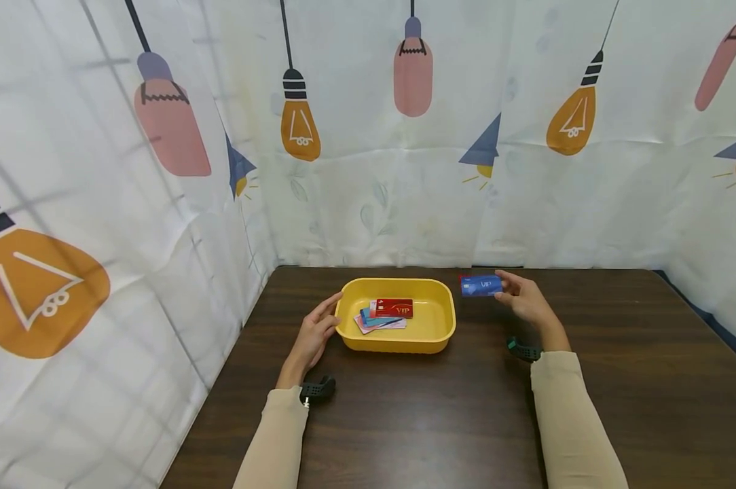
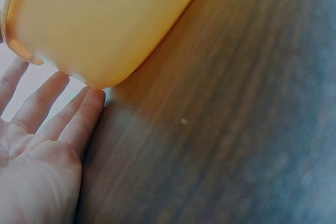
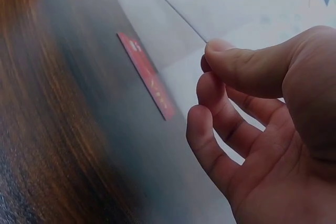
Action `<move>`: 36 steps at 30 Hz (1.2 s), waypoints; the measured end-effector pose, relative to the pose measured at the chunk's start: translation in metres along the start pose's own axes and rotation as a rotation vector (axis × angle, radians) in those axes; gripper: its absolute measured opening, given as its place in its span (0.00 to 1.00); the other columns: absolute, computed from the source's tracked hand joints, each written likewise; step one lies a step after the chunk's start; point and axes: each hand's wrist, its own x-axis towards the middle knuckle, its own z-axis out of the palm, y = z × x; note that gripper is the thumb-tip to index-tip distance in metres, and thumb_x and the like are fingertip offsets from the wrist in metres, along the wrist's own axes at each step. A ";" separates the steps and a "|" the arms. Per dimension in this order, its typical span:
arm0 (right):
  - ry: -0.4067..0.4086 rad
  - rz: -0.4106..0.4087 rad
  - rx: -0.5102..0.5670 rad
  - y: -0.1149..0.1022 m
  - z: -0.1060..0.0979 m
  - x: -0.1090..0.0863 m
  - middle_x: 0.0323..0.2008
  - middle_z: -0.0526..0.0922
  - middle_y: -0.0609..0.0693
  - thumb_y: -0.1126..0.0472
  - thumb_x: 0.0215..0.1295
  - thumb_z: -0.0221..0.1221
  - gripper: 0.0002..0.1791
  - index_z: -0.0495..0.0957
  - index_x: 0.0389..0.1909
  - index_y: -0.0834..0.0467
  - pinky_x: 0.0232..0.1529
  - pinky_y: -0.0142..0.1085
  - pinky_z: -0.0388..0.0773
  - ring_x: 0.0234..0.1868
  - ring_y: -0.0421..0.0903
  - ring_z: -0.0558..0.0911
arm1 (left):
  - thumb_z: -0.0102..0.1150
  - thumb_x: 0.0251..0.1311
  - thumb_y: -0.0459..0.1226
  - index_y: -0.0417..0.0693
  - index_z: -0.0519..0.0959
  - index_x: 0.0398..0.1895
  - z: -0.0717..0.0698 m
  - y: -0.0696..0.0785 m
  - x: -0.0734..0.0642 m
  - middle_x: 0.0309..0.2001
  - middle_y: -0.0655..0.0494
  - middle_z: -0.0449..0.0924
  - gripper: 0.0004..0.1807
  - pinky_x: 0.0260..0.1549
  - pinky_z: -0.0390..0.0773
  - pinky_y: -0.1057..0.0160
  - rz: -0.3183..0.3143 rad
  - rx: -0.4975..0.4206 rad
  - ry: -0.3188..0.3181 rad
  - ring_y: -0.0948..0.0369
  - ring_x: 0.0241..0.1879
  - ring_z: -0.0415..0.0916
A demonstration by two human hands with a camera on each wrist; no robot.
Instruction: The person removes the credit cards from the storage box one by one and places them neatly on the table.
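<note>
My right hand [image 1: 527, 303] pinches a blue VIP card [image 1: 481, 286] by its right end, to the right of a yellow tray [image 1: 394, 347]. In the right wrist view the blue card [image 3: 173, 8] appears edge-on as a thin line between thumb and finger. A red card [image 3: 144, 74] lies on the table beyond that hand, mostly hidden behind the blue one in the head view. The left hand [image 1: 311, 336] rests against the tray's left end, its fingers [image 2: 84, 114] extended to the outer wall. Inside the tray, a red VIP card [image 1: 394, 308] tops several overlapping cards [image 1: 380, 324].
The tray stands on a dark brown wooden table [image 1: 429, 421], near its back edge. White curtains [image 1: 368, 204] printed with lamps and bulbs hang behind the table and on the left. A dark band [image 1: 719, 329] runs along the table's right edge.
</note>
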 end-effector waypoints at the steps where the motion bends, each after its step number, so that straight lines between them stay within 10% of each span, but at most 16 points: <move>1: -0.005 0.002 -0.006 0.001 0.000 0.000 0.45 0.67 0.56 0.67 0.74 0.56 0.33 0.60 0.78 0.63 0.31 0.32 0.69 0.34 0.42 0.69 | 0.48 0.71 0.28 0.47 0.66 0.76 0.000 0.000 0.000 0.80 0.49 0.57 0.30 0.63 0.76 0.62 -0.002 0.000 0.002 0.53 0.80 0.53; 10: -0.044 0.005 -0.036 0.010 0.001 0.001 0.43 0.69 0.56 0.67 0.74 0.57 0.33 0.60 0.76 0.67 0.31 0.32 0.69 0.33 0.42 0.68 | 0.48 0.71 0.28 0.49 0.66 0.76 0.000 -0.001 0.000 0.81 0.51 0.56 0.30 0.70 0.66 0.50 -0.013 0.009 0.004 0.56 0.80 0.52; 20: -0.035 0.029 -0.074 0.011 0.002 0.001 0.45 0.72 0.60 0.67 0.72 0.58 0.32 0.63 0.74 0.69 0.30 0.32 0.69 0.34 0.44 0.69 | 0.47 0.71 0.27 0.46 0.65 0.77 0.000 -0.001 0.001 0.81 0.49 0.56 0.31 0.62 0.77 0.64 0.005 0.002 -0.005 0.54 0.80 0.52; 36: -0.072 0.091 -0.094 0.019 0.004 0.003 0.44 0.72 0.59 0.66 0.73 0.58 0.32 0.63 0.74 0.69 0.33 0.33 0.68 0.41 0.49 0.70 | 0.47 0.72 0.28 0.48 0.65 0.77 0.000 0.002 0.000 0.81 0.51 0.56 0.31 0.67 0.72 0.57 -0.006 0.013 -0.013 0.55 0.80 0.53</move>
